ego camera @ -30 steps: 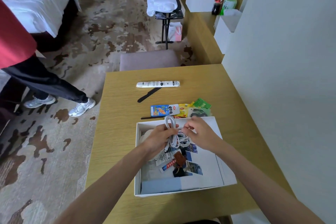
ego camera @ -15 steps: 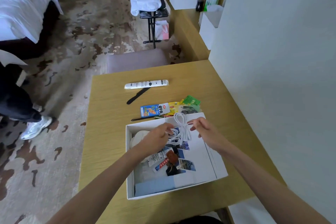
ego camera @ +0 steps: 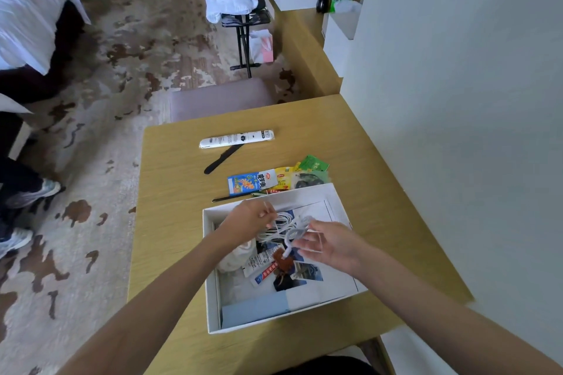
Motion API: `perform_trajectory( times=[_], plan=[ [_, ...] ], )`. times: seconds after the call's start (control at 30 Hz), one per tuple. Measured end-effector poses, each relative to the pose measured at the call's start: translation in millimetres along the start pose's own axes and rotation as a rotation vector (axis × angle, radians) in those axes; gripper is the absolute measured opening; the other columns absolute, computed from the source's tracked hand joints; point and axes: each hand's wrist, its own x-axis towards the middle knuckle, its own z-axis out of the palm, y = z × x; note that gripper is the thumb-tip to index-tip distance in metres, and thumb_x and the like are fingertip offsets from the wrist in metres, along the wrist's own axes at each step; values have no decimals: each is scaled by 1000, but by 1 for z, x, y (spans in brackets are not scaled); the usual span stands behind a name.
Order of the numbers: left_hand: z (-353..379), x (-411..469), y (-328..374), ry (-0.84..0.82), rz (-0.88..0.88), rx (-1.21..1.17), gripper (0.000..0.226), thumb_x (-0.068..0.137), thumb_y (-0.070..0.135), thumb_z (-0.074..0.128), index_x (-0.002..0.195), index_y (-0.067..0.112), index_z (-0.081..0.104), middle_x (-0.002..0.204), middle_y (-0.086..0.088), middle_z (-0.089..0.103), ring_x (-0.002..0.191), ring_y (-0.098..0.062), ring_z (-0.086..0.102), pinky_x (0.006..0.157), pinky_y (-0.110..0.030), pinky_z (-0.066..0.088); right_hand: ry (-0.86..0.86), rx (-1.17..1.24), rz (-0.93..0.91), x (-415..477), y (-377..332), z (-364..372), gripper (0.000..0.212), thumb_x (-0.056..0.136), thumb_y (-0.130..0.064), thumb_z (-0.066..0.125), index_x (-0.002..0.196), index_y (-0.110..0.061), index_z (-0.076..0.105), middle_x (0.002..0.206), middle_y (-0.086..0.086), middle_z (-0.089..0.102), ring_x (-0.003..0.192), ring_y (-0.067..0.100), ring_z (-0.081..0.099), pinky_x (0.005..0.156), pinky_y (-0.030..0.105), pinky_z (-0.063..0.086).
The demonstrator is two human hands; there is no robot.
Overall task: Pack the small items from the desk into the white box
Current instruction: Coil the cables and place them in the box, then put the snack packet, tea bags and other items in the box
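Left hand (ego camera: 248, 219) pinches the white cable (ego camera: 282, 223), right hand (ego camera: 330, 245) grips its loose end; tuck that end in, then lay it flat in the white box (ego camera: 211, 298).

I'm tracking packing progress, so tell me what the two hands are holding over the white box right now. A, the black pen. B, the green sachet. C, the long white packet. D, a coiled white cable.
D: the left hand and right hand both hold the coiled white cable above the open white box.
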Motion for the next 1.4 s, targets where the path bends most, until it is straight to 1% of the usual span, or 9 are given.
perform_trajectory(
  times=[0.13, 0.23, 0.33, 0.43, 0.6, 0.87, 1.13, 1.3, 1.4],
  plan=[
    [0, -3, -3, 14, -41, -38, 6, 89, 35, 61, 89, 29, 62, 87, 11, 67, 71, 2, 61, 57, -18, 48, 11, 64, 145, 24, 14, 28, 17, 98, -11, 48, 110, 0, 54, 119, 23, 60, 103, 34, 66, 81, 48, 56],
    [0, -16, -12, 5, -27, 189, 24, 82, 47, 65, 95, 28, 58, 88, 12, 64, 73, -6, 60, 52, -18, 38, 2, -357, 140, 27, 10, 29, 27, 97, -29, 51, 115, -9, 59, 111, 11, 71, 92, 23, 72, 68, 35, 58],
    [5, -26, -17, -14, 98, 381, 24, 78, 47, 68, 93, 29, 62, 91, 12, 68, 83, -6, 61, 61, -21, 39, 78, -821, -93, 26, -1, 11, 18, 94, -29, 51, 102, -19, 63, 88, -4, 76, 77, 11, 72, 61, 25, 50],
    [12, -28, -17, -15, 180, 465, 29, 77, 43, 69, 99, 26, 58, 100, 8, 65, 94, -12, 59, 67, -26, 40, 147, -1200, -387, 32, -5, -6, 10, 93, -21, 53, 93, -21, 63, 97, -8, 69, 93, 13, 65, 80, 30, 50],
    [20, -27, -15, 27, 227, 625, 26, 82, 37, 64, 96, 19, 51, 100, 0, 66, 92, -21, 62, 69, -34, 44, 63, -1493, -529, 50, 16, -11, 18, 87, -22, 68, 103, -15, 64, 104, 1, 64, 96, 19, 61, 83, 30, 49],
    [-2, -32, -13, -9, 146, 444, 19, 90, 42, 53, 98, 25, 59, 97, 9, 67, 82, -7, 58, 69, -27, 48, 112, -1474, -702, 48, 7, -17, 11, 92, -24, 58, 100, -21, 65, 100, -4, 66, 90, 15, 60, 79, 33, 51],
    [-54, -10, 8, 408, -20, -22, 15, 93, 27, 55, 82, 21, 64, 70, 13, 63, 56, -3, 57, 51, -25, 47, 86, -1085, -923, 35, -85, -31, 12, 97, -19, 56, 104, -24, 65, 94, -18, 64, 89, -8, 58, 72, 5, 43],
    [-63, 20, 0, 387, -205, 49, 16, 93, 25, 51, 98, 20, 65, 86, 5, 68, 60, -13, 59, 47, -18, 40, 87, -1217, -817, 85, -120, -22, 21, 96, -15, 55, 116, -16, 62, 106, -6, 65, 96, 10, 59, 76, 21, 45],
    [-61, 43, -15, 234, -278, 179, 19, 92, 25, 50, 108, 24, 61, 107, 3, 65, 83, -16, 61, 66, -25, 48, 43, -1367, -664, 128, -122, -5, 31, 95, -14, 57, 125, -13, 57, 122, 2, 63, 106, 16, 58, 87, 31, 48]
  ],
)
